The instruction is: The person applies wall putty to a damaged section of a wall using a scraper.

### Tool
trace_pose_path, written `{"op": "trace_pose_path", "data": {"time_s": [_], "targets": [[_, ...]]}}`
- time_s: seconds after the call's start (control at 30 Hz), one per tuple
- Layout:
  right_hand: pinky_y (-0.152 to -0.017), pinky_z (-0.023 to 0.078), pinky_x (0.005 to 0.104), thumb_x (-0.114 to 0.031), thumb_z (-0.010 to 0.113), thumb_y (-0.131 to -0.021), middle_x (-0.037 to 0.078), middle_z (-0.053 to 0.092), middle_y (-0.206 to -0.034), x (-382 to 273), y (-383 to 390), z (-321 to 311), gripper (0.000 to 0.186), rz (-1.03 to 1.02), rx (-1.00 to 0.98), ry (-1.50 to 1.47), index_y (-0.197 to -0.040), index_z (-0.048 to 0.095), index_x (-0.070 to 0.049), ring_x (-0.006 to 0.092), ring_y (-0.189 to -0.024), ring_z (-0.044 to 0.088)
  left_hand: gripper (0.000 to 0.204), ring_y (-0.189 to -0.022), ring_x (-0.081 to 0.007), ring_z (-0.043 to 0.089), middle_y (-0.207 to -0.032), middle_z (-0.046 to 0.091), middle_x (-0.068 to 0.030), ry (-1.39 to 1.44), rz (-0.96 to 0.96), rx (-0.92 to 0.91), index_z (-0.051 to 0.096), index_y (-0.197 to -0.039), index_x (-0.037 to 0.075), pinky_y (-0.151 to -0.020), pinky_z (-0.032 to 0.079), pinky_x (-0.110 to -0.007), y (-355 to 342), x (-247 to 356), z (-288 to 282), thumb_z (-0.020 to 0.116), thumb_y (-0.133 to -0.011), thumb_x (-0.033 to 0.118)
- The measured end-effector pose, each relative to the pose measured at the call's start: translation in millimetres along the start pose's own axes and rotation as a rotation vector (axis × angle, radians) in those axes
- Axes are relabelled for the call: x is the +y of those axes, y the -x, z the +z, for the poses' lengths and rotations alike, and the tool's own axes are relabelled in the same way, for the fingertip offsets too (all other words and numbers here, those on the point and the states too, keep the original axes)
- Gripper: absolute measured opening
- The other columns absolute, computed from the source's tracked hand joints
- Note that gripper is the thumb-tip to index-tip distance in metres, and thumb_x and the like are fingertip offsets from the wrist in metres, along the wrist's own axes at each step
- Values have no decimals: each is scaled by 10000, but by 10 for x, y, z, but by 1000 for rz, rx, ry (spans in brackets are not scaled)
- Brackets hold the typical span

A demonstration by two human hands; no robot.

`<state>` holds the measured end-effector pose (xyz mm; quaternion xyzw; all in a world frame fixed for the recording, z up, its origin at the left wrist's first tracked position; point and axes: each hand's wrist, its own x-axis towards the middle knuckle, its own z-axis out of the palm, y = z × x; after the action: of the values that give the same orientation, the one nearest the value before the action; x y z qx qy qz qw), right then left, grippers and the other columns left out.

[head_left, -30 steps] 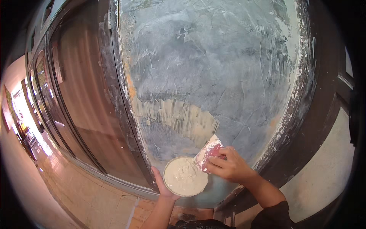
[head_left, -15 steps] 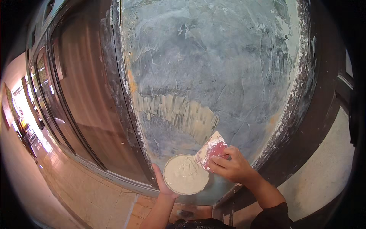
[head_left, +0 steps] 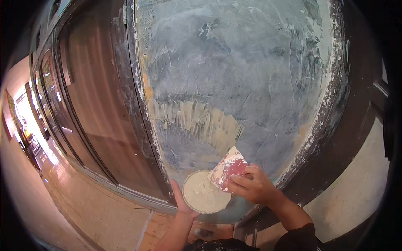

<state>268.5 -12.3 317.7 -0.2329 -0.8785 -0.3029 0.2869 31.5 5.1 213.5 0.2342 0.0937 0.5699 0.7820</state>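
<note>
My left hand (head_left: 181, 201) cups a round bowl (head_left: 206, 212) from its left side and below, its thumb along the rim. Pale cream putty (head_left: 204, 193) fills the bowl close to the brim. In my right hand (head_left: 256, 185) is a red putty scraper (head_left: 235, 168), its face smeared with putty, pinched between thumb and fingers. The scraper's lower left edge overlaps the bowl's upper right rim; whether it touches the putty I cannot tell. Behind the scraper, a curved band of pale, streaky putty (head_left: 194, 121) lies across the grey-blue wall panel (head_left: 243, 79).
A dark-framed glass sliding door (head_left: 100, 96) stands left of the panel. To the right runs a dark frame (head_left: 331, 138) with flaking white edges. Tiled floor (head_left: 113, 224) lies at lower left, with a brown board (head_left: 215, 230) below the bowl. Bright daylight enters at far left.
The scraper has shifted slightly left and tilted a little over the bowl. The view has shifted slightly, and both hands keep their hold.
</note>
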Motion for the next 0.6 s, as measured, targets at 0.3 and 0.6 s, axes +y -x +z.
{"op": "trace_pose_path", "data": {"time_s": [0.3,0.6], "targets": [[-780,434,386,-144,693,-805,-81,677,-1076,121,-7,-62,214,135,3,73,-1011,730,-185,197,-935,551,1116,-1339,-375,548,-1505,522,-200,121,5,-19,450,-1510,8,-1117,453,-520,-31,-32,-158,231,-891,910],[-762,440,433,-3,681,-804,75,689,-952,464,80,-10,155,566,215,-15,-955,677,-37,319,-845,581,1112,-1324,-405,558,-1493,531,-212,126,32,44,473,-1499,16,-1094,469,-561,44,-71,-229,249,-884,914]]}}
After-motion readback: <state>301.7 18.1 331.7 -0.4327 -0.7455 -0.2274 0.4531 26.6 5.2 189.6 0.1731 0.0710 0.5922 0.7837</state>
